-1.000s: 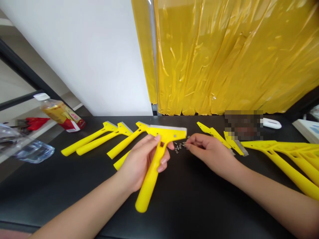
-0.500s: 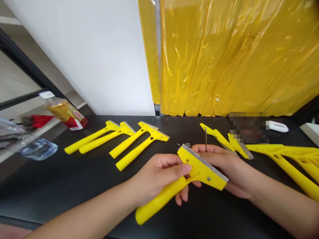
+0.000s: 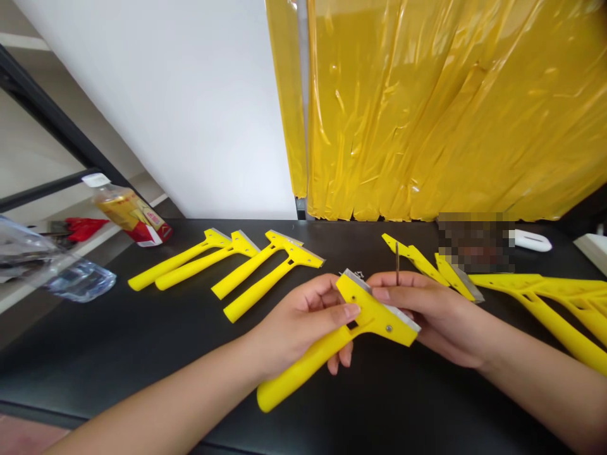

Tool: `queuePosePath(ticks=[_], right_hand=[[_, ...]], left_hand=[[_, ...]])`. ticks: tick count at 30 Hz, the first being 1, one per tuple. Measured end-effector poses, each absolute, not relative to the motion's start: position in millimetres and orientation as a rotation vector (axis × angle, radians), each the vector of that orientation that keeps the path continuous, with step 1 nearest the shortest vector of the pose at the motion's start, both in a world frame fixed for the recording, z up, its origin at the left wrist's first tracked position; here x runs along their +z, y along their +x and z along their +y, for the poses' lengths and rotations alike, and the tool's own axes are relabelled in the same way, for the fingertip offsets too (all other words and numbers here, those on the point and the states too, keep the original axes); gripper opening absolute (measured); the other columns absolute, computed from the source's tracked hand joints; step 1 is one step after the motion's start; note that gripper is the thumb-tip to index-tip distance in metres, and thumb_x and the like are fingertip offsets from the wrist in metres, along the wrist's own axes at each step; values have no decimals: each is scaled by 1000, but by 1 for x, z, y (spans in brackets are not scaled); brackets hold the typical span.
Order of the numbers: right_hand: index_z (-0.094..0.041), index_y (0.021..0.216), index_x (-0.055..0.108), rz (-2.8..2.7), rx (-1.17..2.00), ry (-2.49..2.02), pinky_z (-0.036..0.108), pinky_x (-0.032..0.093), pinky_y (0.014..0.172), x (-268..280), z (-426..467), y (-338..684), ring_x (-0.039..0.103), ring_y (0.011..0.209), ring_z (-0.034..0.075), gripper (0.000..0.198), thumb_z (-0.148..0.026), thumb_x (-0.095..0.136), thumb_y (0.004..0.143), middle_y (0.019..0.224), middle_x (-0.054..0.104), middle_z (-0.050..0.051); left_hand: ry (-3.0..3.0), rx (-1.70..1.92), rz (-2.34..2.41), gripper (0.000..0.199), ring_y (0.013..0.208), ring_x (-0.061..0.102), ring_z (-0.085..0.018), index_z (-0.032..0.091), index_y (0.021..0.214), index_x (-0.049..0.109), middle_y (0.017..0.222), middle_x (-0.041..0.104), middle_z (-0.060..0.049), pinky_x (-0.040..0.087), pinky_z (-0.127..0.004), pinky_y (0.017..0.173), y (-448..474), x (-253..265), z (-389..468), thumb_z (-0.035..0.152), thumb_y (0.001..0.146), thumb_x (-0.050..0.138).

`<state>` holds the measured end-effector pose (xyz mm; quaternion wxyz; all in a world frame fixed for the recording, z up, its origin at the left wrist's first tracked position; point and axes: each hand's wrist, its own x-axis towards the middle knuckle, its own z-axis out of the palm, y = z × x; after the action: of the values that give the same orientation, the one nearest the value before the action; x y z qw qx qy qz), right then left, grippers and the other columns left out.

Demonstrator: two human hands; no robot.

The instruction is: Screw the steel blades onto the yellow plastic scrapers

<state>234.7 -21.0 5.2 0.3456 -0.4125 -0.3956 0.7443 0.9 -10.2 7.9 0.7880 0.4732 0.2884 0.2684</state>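
Note:
My left hand point(image 3: 303, 319) is closed round the neck of a yellow scraper point(image 3: 374, 316), thumb flat on its head. The handle slants down to the lower left. A metal blade lies along the head's upper edge. One screw point(image 3: 389, 328) sits in the right part of the head; the left hole looks bare. My right hand point(image 3: 441, 309) is closed behind the head, its thumb at the blade edge. A thin metal rod point(image 3: 397, 262), like a screwdriver shaft, points up from its fingers; its lower end is hidden. Loose small screws point(image 3: 358, 275) lie just behind the scraper.
Several yellow scrapers point(image 3: 265, 272) with blades lie at left on the black table point(image 3: 161, 354). Yellow head plates point(image 3: 422, 262) and handles point(image 3: 550, 303) lie at right. A drink bottle point(image 3: 130, 212) and a clear plastic bottle point(image 3: 85, 278) stand left. Yellow plastic sheeting point(image 3: 427, 114) hangs behind.
The scraper has moved slightly up and left, its head turned a little. My right thumb has come onto the blade edge. The view has shifted slightly.

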Motion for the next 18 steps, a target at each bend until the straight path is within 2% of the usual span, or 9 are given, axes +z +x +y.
queuePosePath(ticks=[5,9,11,13,15,18], right_hand=[[-18,94,77,-1007,1912,-1067,25,43,65,6,-23,233,56,72,13,38,-52,90,83,84,69,4],[-19,96,74,-1042,1843,-1094,23,35,54,6,-22,231,45,65,12,39,-56,83,88,77,57,0],[-21,103,71,-1108,1673,-1153,24,35,52,6,-19,233,45,66,13,40,-59,78,91,81,57,0],[-24,108,68,-1162,1476,-1208,26,41,54,5,-14,238,49,67,14,39,-58,77,92,87,59,0],[-27,115,69,-1246,1293,-1283,29,46,60,5,-9,245,53,68,14,38,-56,77,92,91,63,-1],[-31,131,71,-1534,855,-1479,32,47,66,8,-6,257,58,69,16,39,-53,71,99,89,68,0]], left_hand=[[1027,700,641,21,61,75,-14,22,112,62,93,72,1,57,-19,47,4,6,-13,38,103,73],[1023,719,684,21,60,74,-15,20,104,62,80,74,-2,56,-19,48,2,6,-10,39,104,71],[1028,740,725,22,56,71,-14,19,103,61,73,75,-4,56,-20,50,1,7,-6,40,105,69],[1020,787,785,25,54,68,-14,19,100,60,69,75,-5,55,-20,50,-1,7,-2,41,104,70],[995,854,845,26,57,69,-15,20,98,60,71,74,-5,56,-21,51,-3,8,3,42,102,73],[957,967,893,26,66,72,-17,19,102,63,78,73,-3,57,-22,52,-5,9,8,40,99,77]])
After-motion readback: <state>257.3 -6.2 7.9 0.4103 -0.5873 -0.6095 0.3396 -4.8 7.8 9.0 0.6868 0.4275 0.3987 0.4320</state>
